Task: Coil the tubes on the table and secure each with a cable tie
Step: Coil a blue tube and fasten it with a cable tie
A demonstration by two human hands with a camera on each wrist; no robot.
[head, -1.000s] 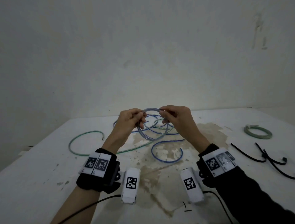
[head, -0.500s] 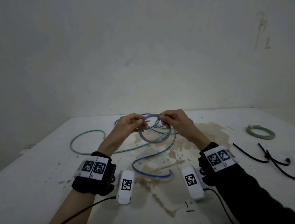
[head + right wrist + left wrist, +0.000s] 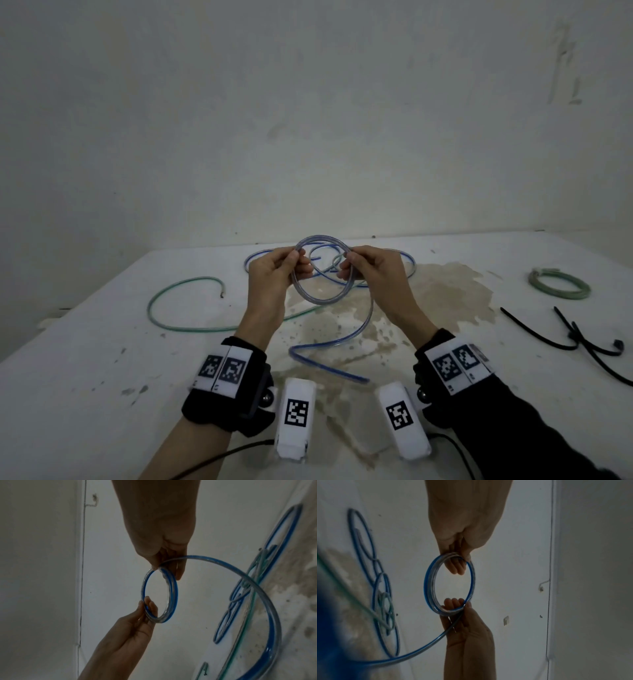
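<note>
Clear springy plastic with a blue stripe, light and slick. Low centre of the head view: loose tail of the blue tube (image 3: 329,346) snaking over the stained tabletop (image 3: 85,394). Mid-frame, held above it: small coil (image 3: 322,301), left hand (image 3: 274,274) and right hand (image 3: 373,270) pinching opposite sides, fingers curled round the stacked turns (likely to spring open if either eases). Best gripped where turns overlap. Farther, right edge: black cable ties (image 3: 579,339), then a finished green coil (image 3: 559,284).

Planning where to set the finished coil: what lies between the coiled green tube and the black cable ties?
Only bare table separates the coiled green tube from the black cable ties, in the head view.
</note>
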